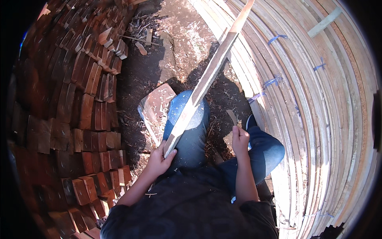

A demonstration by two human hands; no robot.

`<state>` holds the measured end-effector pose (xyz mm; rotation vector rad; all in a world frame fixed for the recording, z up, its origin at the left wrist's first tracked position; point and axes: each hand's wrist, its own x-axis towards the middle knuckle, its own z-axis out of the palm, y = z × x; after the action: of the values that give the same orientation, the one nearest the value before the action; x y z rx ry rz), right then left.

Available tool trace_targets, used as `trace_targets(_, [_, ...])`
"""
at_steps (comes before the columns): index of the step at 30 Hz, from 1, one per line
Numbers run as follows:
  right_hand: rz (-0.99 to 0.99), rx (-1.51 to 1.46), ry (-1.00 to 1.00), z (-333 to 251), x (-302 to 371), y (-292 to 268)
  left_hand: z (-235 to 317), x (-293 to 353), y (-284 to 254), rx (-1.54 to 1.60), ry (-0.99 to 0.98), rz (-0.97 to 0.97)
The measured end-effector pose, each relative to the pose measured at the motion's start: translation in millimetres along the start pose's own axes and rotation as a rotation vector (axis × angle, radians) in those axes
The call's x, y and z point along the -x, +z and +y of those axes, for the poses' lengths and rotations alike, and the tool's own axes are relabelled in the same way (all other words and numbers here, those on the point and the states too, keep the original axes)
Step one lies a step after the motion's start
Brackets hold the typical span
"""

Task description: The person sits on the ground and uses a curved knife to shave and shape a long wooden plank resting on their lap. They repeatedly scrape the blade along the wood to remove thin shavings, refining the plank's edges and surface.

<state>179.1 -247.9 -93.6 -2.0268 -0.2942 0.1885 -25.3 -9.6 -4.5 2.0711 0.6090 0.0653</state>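
A long wooden strip (197,92) slants from my lap up to the far right, passing over my raised knee. Its near end sits in my left hand (160,159), thumb on one side and fingers on the other. To the right of that knee, apart from the strip, my right hand (240,140) is closed in a fist. A short, curved, blade-like thing (231,116) sticks up out of the fist; whatever lies inside the fingers is hidden.
Stacked reddish-brown wood blocks (90,111) rise along the left. Long pale boards (314,119), with blue ties around some, lie stacked on the right. A flat reddish slab (156,104) lies beside my knee. Wood shavings cover the dirt ground (191,40).
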Motion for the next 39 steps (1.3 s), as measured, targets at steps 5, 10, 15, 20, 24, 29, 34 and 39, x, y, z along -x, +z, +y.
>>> trace_targets(5, [-0.054,-0.313,0.117,28,3,1,-7,32,1,-0.033,-0.036,0.011])
trace_targets(10, [-0.009,-0.057,-0.036,6,27,5,-8,45,9,-0.193,-0.005,0.012])
trace_targets(15, [-0.038,0.256,-0.222,-70,27,-5,-7,47,14,-0.237,0.003,0.042])
trace_targets(20, [0.006,0.519,-0.269,-103,3,-11,-8,43,14,-0.236,0.001,0.01])
trace_targets(24, [-0.011,0.533,-0.352,-95,-6,-11,-7,41,13,-0.24,-0.01,-0.001])
trace_targets(29, [-0.067,0.54,-0.379,-97,-9,-10,-12,41,14,-0.25,0.005,0.004])
trace_targets(34, [-0.041,0.598,-0.446,-94,-19,-8,-18,40,15,-0.241,-0.001,0.004])
trace_targets(39, [0.003,0.607,-0.544,-89,-32,-6,-20,38,14,-0.225,-0.006,0.006])
